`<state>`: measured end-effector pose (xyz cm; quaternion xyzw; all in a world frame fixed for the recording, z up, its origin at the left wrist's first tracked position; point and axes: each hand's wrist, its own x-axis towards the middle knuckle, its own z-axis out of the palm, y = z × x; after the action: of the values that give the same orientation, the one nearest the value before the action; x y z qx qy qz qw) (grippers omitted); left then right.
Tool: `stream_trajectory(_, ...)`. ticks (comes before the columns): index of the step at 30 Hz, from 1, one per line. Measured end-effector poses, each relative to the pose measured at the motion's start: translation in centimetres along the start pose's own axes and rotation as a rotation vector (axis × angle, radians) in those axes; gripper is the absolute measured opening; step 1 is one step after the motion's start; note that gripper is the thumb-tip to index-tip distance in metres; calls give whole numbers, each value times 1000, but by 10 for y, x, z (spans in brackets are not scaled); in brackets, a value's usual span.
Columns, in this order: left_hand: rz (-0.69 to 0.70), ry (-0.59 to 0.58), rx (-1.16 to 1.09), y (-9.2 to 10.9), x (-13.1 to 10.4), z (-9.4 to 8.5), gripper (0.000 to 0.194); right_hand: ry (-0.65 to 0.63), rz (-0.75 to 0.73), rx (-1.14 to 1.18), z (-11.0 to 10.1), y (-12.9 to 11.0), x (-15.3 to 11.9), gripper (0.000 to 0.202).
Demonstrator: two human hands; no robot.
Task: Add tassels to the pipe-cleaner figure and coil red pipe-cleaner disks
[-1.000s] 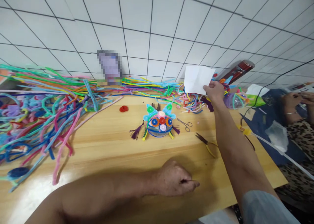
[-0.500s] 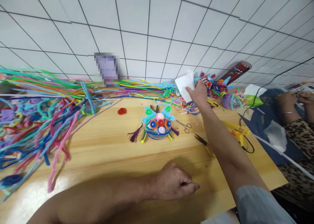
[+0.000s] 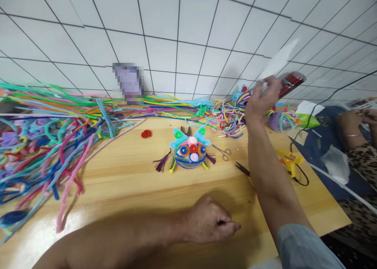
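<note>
My right hand (image 3: pixel 263 100), slightly blurred, is raised at the back right with a white sheet of paper (image 3: pixel 279 59) pinched in its fingers. Behind that hand are a decorated ball (image 3: pixel 242 98), partly hidden, and a dark red flask (image 3: pixel 291 82). My left hand (image 3: pixel 209 221) rests on the table as a closed fist, with nothing visible in it. Beyond the fist sits an animal-face craft (image 3: pixel 190 149) made of coloured pipe cleaners, with purple tassels at its sides. Small scissors (image 3: pixel 223 152) lie just right of the craft, and dark-jawed pliers (image 3: pixel 243 169) are partly covered by my right forearm.
Pipe cleaners (image 3: pixel 67 135) heap across the left and run along the wall. Cut pieces (image 3: pixel 229 118) lie at the back. A red coil (image 3: pixel 146 133), a yellow glue gun (image 3: pixel 291 163) with its cord, and a purple-wrapped ball (image 3: pixel 281 121) are around. Another person's hands (image 3: pixel 353 121) are far right.
My right hand has lifted the white paper up and to the right, uncovering the cut pipe cleaner pieces. My left fist has stayed in place.
</note>
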<state>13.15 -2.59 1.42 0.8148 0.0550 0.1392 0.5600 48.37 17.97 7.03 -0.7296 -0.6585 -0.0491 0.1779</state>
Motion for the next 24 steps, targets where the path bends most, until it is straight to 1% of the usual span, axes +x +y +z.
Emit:
stream_trajectory(4, -4, -5, 6, 1, 0, 0, 57, -37, -28, 19, 29, -36, 3, 38)
stream_trajectory(6, -3, -7, -6, 1, 0, 0, 56, -45, -21, 27, 42, -50, 8, 36)
stream_trajectory(9, -4, -10, -20, 1, -1, -1, 54, -55, -5, 30, 54, -60, 17, 38)
stream_trajectory(12, -5, -9, -33, -2, -1, 0, 54, -73, 16, 29, 56, -64, 24, 43)
stream_trajectory(15, -19, -13, -38, -4, 0, 0, 55, -59, 32, 27, 49, -72, 22, 45)
stream_trajectory(17, -30, -14, -34, -4, 1, -1, 55, -30, 33, 27, 38, -79, 13, 46)
stream_trajectory(20, -22, 0, -25, -2, 2, -3, 55, -6, 24, 35, 15, -88, -12, 41)
stream_trajectory(24, -26, -1, -8, -3, 1, -4, 53, -7, 18, 104, -19, -94, -58, 30)
